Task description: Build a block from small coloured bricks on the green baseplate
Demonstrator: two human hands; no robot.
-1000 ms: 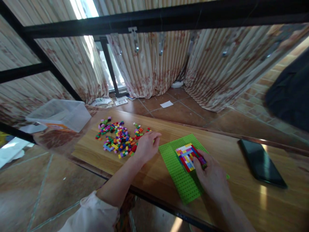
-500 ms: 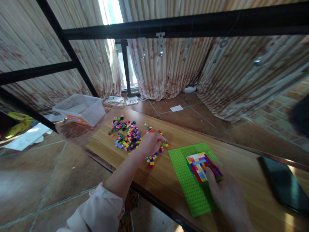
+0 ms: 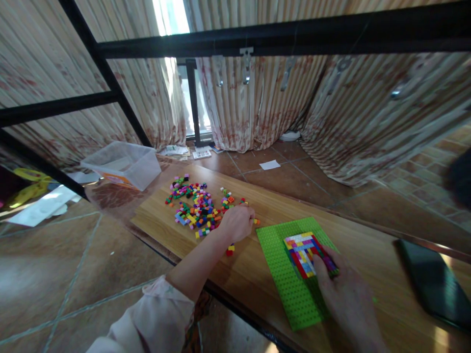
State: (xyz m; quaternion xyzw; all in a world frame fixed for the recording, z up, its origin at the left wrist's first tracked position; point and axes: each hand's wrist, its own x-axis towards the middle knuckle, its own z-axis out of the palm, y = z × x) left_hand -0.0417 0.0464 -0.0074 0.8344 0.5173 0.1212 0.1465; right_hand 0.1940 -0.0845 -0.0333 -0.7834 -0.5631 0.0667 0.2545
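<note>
Plastic bin: table's far left end
Loose bricks: multicolored, scattered on wooden table
Left hand: at bricks' right side, fingers curled nearly together, can't tell if holding one
Green baseplate: flat on table
Brick block: over baseplate
Right hand: thumb and fingers closed on block's right side
Phone: far right
</note>
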